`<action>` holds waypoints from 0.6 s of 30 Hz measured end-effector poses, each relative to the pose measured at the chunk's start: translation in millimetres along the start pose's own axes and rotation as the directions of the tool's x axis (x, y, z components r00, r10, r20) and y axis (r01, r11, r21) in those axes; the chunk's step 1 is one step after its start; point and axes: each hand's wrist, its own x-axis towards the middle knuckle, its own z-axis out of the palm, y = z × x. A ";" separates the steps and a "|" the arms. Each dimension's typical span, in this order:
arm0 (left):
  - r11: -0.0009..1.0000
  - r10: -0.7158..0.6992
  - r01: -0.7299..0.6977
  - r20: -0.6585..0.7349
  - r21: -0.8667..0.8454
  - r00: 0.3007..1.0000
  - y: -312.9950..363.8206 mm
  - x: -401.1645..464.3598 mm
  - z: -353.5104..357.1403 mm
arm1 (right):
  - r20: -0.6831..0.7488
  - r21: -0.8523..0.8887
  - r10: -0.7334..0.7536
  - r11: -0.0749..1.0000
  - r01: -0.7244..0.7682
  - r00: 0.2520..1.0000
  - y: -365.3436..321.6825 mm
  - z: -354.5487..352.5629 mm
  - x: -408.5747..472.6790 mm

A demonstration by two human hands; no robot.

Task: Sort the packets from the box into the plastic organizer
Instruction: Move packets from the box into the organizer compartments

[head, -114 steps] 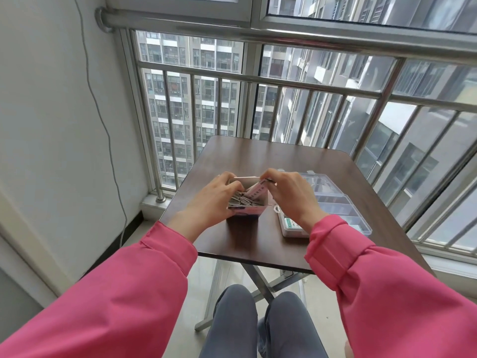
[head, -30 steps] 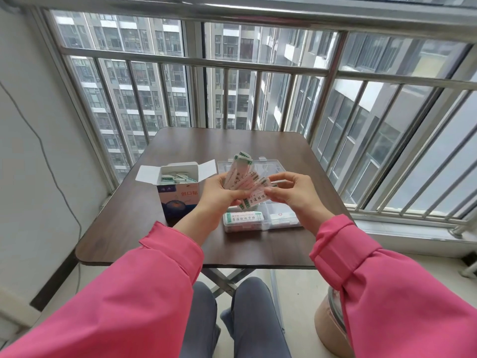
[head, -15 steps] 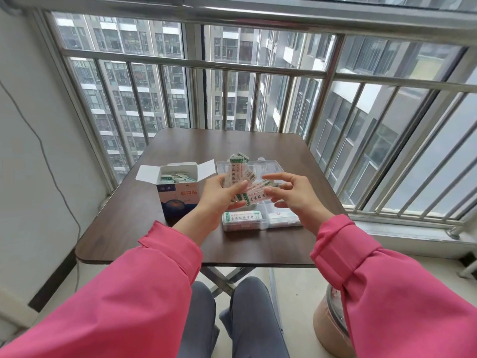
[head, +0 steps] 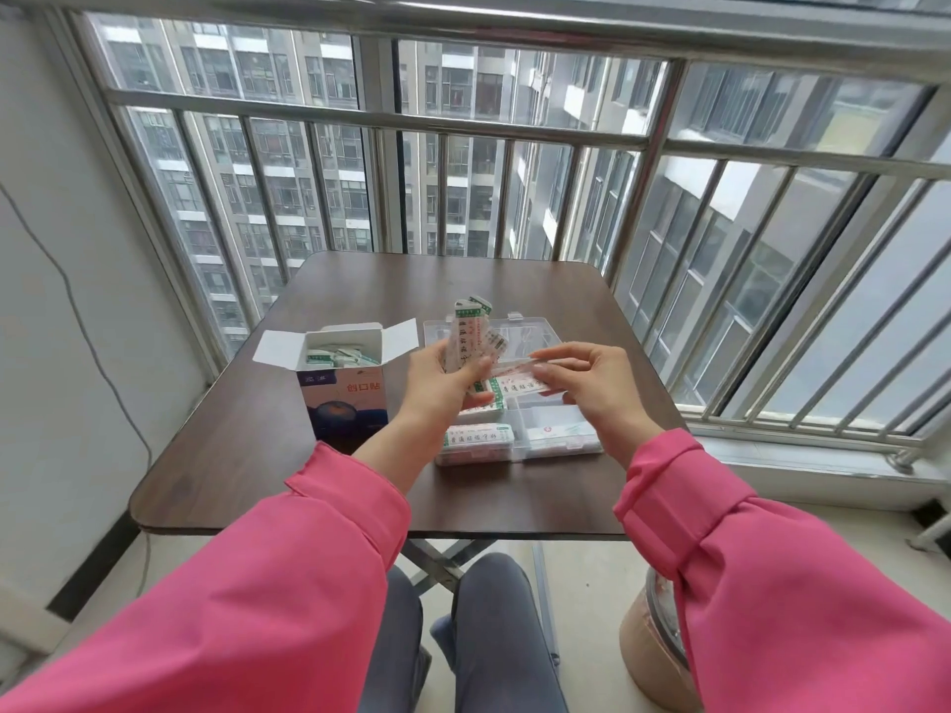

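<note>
Change: since half a second ago, I see one packet [head: 520,385] drawn sideways out of the fan of packets [head: 471,337]; sorting of this handful has begun
Left hand [head: 442,378]: clenched round the fan, above the plastic organizer [head: 566,442]
Right hand [head: 592,383]: pinches the single packet
Box [head: 342,398]: open on the table [head: 231,445], more packets inside
Writing: box front reads 创口贴; packet print green and red, not legible to me
Organizer: near-left compartment already holds packets
</note>
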 end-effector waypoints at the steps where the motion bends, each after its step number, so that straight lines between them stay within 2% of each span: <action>1: 1.000 -0.003 0.003 -0.006 -0.001 1.000 -0.9 0.8 0.6 | -0.008 0.005 0.009 1.000 -0.009 1.000 1.0 -0.2 1.5; 9: 1.000 -0.004 0.004 -0.026 -0.007 1.000 -5.0 3.7 0.2 | -0.001 0.044 0.097 0.994 -0.097 0.995 8.7 -1.4 7.6; 18: 0.995 0.091 -0.091 0.008 0.032 0.996 -6.8 -0.2 7.2 | 0.072 0.161 0.180 0.969 -0.190 0.981 9.3 3.0 6.8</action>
